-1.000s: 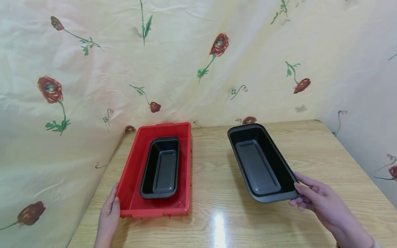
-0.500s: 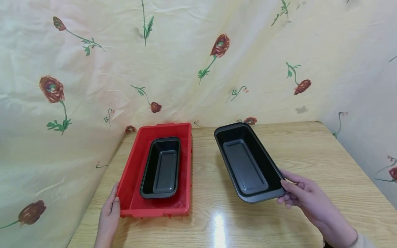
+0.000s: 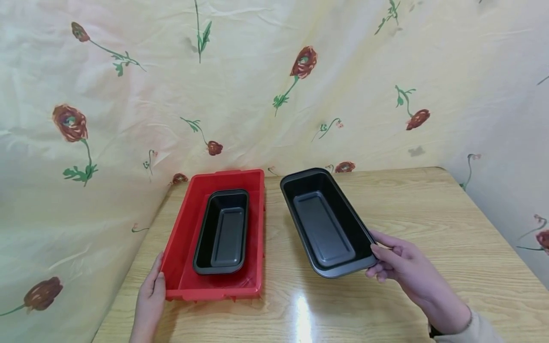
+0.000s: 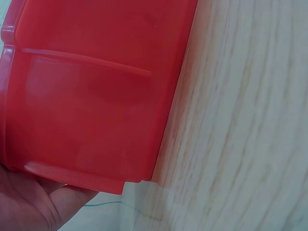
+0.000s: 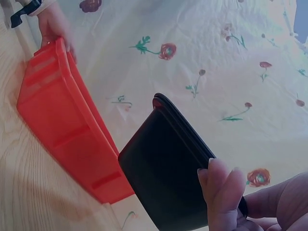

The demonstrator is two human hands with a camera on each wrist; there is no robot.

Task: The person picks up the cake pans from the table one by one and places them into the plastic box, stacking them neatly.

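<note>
A red plastic bin (image 3: pixel 257 238) sits on the table at the left, with a smaller black loaf pan (image 3: pixel 229 236) lying inside it. My left hand (image 3: pixel 150 297) grips the bin's near-left corner. In the left wrist view the bin's outer wall (image 4: pixel 91 110) fills much of the picture, and part of the left hand (image 4: pixel 33 202) shows below its rim. Over the table, to the bin's right, my right hand (image 3: pixel 403 269) pinches another black loaf pan (image 3: pixel 326 228) by its near-right corner, thumb on the rim and fingers below. This pan's dark underside (image 5: pixel 163 173) shows in the right wrist view.
The wooden table (image 3: pixel 446 228) runs under everything and on toward the right. A floral cloth (image 3: pixel 240 95) hangs behind the table and along its left side.
My right hand has carried its loaf pan leftward, nearer to the red bin. The left hand, the bin and the loaf pan inside it have stayed in place.
</note>
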